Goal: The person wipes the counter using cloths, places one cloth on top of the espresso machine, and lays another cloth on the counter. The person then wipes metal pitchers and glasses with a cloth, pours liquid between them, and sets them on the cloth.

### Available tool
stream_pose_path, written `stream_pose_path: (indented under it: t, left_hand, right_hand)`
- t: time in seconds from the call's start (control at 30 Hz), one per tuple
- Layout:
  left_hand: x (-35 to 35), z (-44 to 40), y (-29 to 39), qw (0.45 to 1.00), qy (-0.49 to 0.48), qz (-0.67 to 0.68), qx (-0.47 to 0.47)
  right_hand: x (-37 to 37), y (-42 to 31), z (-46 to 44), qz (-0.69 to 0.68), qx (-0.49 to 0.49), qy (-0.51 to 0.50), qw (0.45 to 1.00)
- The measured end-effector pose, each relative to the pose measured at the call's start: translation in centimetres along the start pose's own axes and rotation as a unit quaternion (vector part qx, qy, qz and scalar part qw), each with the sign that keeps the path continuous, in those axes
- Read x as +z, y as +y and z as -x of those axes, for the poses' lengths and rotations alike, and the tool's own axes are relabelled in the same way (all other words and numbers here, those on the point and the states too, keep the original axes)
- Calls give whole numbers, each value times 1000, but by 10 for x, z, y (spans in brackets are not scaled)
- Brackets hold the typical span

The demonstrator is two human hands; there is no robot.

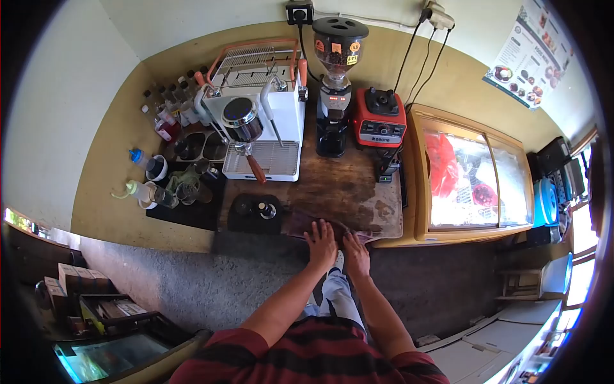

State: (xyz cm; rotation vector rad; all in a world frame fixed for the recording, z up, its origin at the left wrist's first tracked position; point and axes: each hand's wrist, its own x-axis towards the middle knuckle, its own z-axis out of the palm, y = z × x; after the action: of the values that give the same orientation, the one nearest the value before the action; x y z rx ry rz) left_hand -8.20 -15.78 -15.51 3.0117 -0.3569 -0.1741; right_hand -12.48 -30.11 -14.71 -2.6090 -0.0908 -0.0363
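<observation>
Spanning the middle of the view, the wooden worktop (339,185) bears a dark cloth (302,225) along its near edge. Handling the cloth seems the step in hand: the left hand (322,246) lies over it, grip released, fingers spread; the right hand (356,255) is just beside, grip unclear. Shifting the cloth would call for steady pressure.
</observation>
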Motion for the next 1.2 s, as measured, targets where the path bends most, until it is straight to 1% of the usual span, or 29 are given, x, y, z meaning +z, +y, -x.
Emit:
stream_pose_path:
  t: [0.03, 0.07, 0.17, 0.2, 0.27, 0.33, 0.43, 0.47, 0.57, 0.67, 0.8, 0.9, 1.07, 1.2]
  left_hand:
    - [0, 0, 4, 999, 1, 22, 29]
    - [-1, 0, 5, 997, 3, 44, 57]
    - [11, -9, 5, 985, 34, 109, 132]
    - [5, -14, 7, 986, 29, 95, 133]
    - [-1, -19, 9, 989, 13, 65, 133]
    - [-2, -25, 6, 989, 35, 73, 120]
    - [1, -36, -5, 989, 61, 77, 109]
    - [3, -43, -9, 989, 65, 78, 104]
    - [-3, -68, -14, 992, 63, 60, 86]
    - [-7, -107, -17, 994, 69, 44, 70]
    - [-8, -164, -30, 993, 90, 40, 58]
    - [-7, -190, -43, 992, 111, 42, 47]
    - [-6, -200, -54, 992, 116, 46, -29]
    - [-15, -181, -51, 990, 98, 31, -100]
  right_hand:
    - [-1, 3, 8, -27, 25, 14, 999]
    - [-2, 6, 12, -9, 40, 26, 999]
    - [-22, 8, 18, 94, 54, 40, 993]
    - [-28, 7, 15, 106, 75, 19, 991]
    - [-24, 12, 10, 95, 85, 21, 992]
    - [-17, 12, 4, 60, 94, 19, 994]
    - [-2, 9, -4, 60, 51, 42, 996]
    - [1, 10, -6, 39, 47, 29, 998]
    - [-1, 3, -27, 76, 55, 6, 996]
    - [-1, 10, -61, 74, 42, 1, 996]
    - [-4, 33, -121, 70, -1, 12, 997]
    - [-10, 43, -172, 62, -35, 10, 997]
    - [-16, 50, -236, 61, -127, -15, 990]
    - [-20, 46, -239, 66, -181, -30, 981]
